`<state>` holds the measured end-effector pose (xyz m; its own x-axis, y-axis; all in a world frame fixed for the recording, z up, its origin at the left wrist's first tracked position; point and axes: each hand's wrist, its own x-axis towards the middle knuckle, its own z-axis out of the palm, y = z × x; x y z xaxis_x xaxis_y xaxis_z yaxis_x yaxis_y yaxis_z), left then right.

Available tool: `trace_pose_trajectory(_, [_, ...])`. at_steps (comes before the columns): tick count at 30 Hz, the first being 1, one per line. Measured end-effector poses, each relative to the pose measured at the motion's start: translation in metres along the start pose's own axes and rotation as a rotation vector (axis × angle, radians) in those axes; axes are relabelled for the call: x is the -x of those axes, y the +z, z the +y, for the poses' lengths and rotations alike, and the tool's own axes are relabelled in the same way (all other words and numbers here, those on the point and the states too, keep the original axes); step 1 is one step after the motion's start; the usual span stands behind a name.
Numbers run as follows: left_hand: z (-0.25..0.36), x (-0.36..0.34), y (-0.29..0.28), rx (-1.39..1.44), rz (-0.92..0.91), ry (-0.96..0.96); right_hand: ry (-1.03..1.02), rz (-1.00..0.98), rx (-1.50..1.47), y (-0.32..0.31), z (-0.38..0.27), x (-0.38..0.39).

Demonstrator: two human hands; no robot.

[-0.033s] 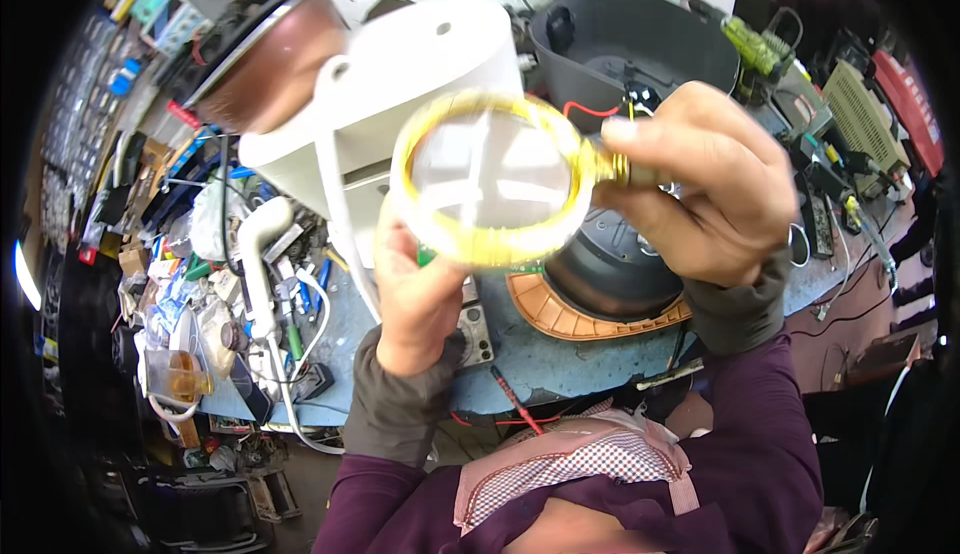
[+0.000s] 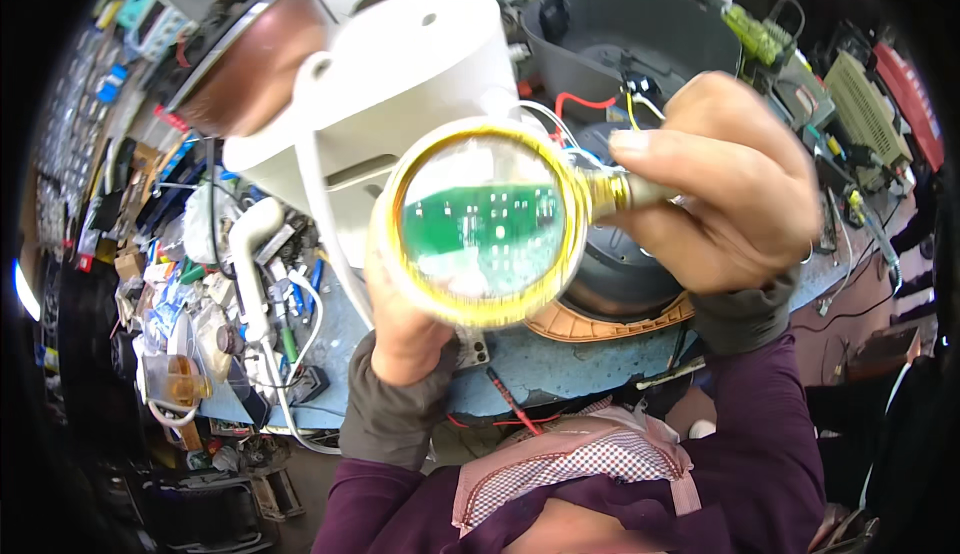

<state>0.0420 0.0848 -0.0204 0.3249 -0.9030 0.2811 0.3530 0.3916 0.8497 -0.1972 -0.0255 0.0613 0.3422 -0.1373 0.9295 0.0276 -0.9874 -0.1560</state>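
Observation:
My right hand [image 2: 725, 184] grips the handle of a round magnifying glass [image 2: 578, 222] with a gold-coloured rim, thumb and fingers closed around it. Behind the lens, a green circuit board [image 2: 485, 234] with small pale parts shows enlarged. My left hand [image 2: 405, 339] holds that board from below left; its fingers are mostly hidden by the lens. Both hands are raised above the blue bench [image 2: 560, 369]. Beneath my right hand, a dark rounded pot-like part sits in an orange-brown curved rim [image 2: 610, 326].
A large white housing [image 2: 400, 64] stands behind my hands, with a dark grey tub [image 2: 630, 29] to its right. A copper-coloured bowl [image 2: 260, 64] leans at the far left. Loose parts and a white hose [image 2: 250, 254] crowd the left side. A red probe [image 2: 512, 399] lies at the front edge.
The magnifying glass has moved slightly down, and the green board now shows through its lens, where glare and pale reflections were before. My right hand has shifted a little right.

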Motion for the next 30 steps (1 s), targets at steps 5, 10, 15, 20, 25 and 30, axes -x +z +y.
trace_pose_trajectory(5, [0.007, 0.019, 0.001, -0.316, -0.082, -0.225, -0.024, -0.104, -0.05, -0.025, 0.019, 0.013])
trace_pose_trajectory(10, [-0.027, 0.017, 0.019, -0.385, -0.048, 0.141, -0.01, -0.183, -0.069, -0.032, 0.032, 0.02])
trace_pose_trajectory(15, [-0.026, 0.019, 0.027, -0.017, 0.083, -0.081, -0.014, -0.229, -0.094, -0.028, 0.038, 0.02])
trace_pose_trajectory(20, [-0.026, 0.014, 0.022, 0.058, 0.056, -0.065, -0.03, -0.267, -0.144, -0.016, 0.049, 0.022])
trace_pose_trajectory(25, [-0.038, 0.016, -0.009, 0.101, -0.05, -0.087, -0.031, -0.297, -0.156, -0.02, 0.044, 0.025])
trace_pose_trajectory(30, [-0.052, 0.013, -0.027, 0.112, -0.113, -0.032, -0.032, -0.309, -0.158, -0.023, 0.039, 0.024])
